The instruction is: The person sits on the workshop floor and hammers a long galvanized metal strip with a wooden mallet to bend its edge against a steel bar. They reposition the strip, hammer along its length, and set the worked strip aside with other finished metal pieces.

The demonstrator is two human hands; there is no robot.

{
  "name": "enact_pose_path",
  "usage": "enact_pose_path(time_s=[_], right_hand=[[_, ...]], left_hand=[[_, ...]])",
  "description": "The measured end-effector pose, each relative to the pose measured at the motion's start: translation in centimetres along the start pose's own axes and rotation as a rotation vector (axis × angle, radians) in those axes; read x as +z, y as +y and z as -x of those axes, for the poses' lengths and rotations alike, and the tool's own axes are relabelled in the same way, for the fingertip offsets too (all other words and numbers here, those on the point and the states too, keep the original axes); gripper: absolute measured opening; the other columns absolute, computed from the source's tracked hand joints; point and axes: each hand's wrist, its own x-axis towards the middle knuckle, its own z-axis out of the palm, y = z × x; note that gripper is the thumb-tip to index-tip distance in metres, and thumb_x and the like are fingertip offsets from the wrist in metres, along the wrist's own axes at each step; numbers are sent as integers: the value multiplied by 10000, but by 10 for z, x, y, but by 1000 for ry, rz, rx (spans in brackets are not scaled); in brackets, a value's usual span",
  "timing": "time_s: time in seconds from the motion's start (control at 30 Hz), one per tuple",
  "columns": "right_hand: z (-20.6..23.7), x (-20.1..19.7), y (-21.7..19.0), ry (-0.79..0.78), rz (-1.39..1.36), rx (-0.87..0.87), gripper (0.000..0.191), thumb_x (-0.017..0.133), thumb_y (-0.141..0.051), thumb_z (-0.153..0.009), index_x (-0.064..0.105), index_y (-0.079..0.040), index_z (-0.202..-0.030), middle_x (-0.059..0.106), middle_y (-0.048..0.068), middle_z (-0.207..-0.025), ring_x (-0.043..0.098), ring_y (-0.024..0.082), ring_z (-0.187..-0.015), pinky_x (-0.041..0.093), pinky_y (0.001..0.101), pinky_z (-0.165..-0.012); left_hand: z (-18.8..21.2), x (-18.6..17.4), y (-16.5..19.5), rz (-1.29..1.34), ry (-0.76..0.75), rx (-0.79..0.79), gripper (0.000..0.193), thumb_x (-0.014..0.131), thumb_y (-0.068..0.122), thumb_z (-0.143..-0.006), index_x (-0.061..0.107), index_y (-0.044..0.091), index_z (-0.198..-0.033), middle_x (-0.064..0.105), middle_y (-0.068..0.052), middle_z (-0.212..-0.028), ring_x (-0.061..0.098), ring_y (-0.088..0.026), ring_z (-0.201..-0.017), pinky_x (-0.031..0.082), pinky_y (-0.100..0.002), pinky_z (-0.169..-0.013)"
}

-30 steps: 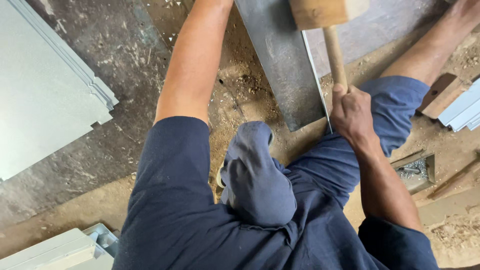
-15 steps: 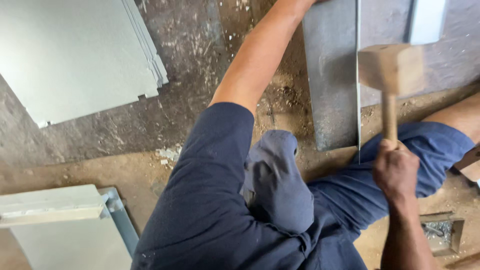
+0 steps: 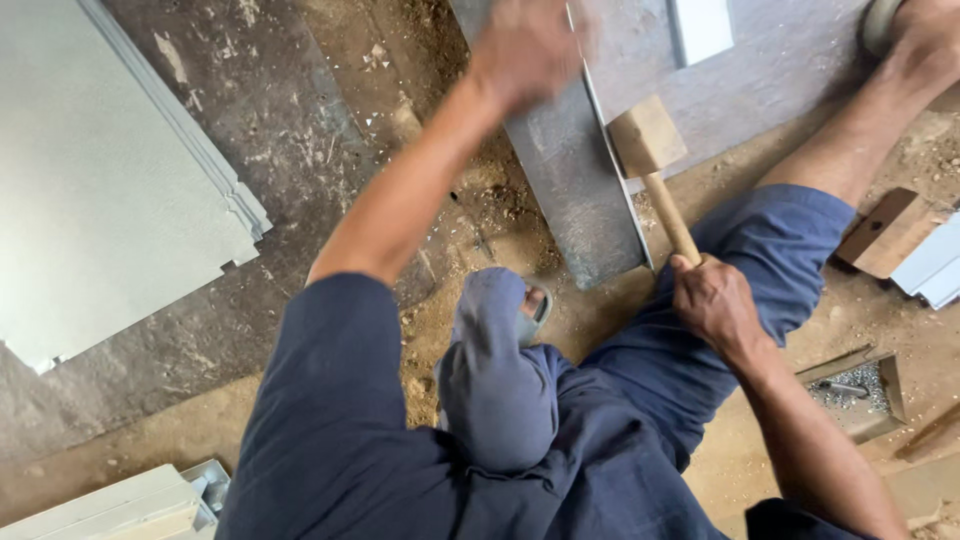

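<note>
1. Far left: stack of pale grey sheet-metal panels [image 3: 110,190] flat on the dusty concrete floor [image 3: 330,130], well apart from the work.
2. Left hand [image 3: 525,45], blurred, presses on the long grey metal sheet with a folded edge [image 3: 575,190]; cannot tell whether its fingers are spread or curled. Judgement: hold firm, fingers off the fold.
3. Square-headed wooden mallet [image 3: 650,145] has its head at the fold line. Judgement: land the face flat and work along the edge with even blows.
4. Right hand [image 3: 715,300] clenched around the mallet's handle end.
5. Far right: small open box of screws [image 3: 860,390] on the floor.
</note>
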Motion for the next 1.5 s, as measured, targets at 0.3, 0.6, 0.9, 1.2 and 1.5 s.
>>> enact_pose_path(time_s=[0.3, 0.6, 0.9, 1.2, 1.5], right_hand=[[-27, -11, -34, 67, -373, 211, 502, 501, -237, -1136, 559, 47, -727, 549, 165, -608, 524, 277, -514, 411, 407, -493], [-129, -83, -127, 279, -922, 114, 405, 406, -308, -1087, 547, -72, -790, 546, 12, -642, 529, 126, -498, 414, 301, -434], [-170, -60, -98, 418, -652, -311, 358, 404, -242, -1165, 540, -15, -923, 543, 79, -734, 560, 216, -572, 435, 369, -493], [-182, -53, -84, 267, -919, -18, 342, 500, -224, -1170, 534, 21, -934, 510, 122, -743, 527, 195, -591, 434, 354, -546], [-219, -46, -89, 225, -285, -156, 443, 462, -193, -1115, 574, 58, -768, 566, 311, -709, 617, 482, -669, 447, 531, -591]], left_hand=[[38, 51, 34, -39, -175, -68, 475, 516, 571, -1057, 709, 140, -1103, 655, -79, -1278, 415, -284, -1442, 64, -660, -1190], [35, 34, 40, 26, -204, -115, 484, 532, 576, -1056, 715, 132, -1119, 694, -66, -1175, 455, -254, -1371, 239, -612, -1106], [29, 32, 38, 93, -175, -140, 483, 549, 560, -1043, 704, 105, -1087, 685, -63, -1111, 449, -238, -1333, 280, -573, -1082], [27, 27, 39, 110, -187, -138, 469, 555, 556, -1041, 701, 111, -1048, 686, -48, -1073, 482, -229, -1303, 320, -556, -1067], [23, 21, 45, 114, -140, -169, 446, 617, 559, -920, 700, 130, -1009, 698, -16, -1086, 512, -197, -1274, 358, -534, -1039]])
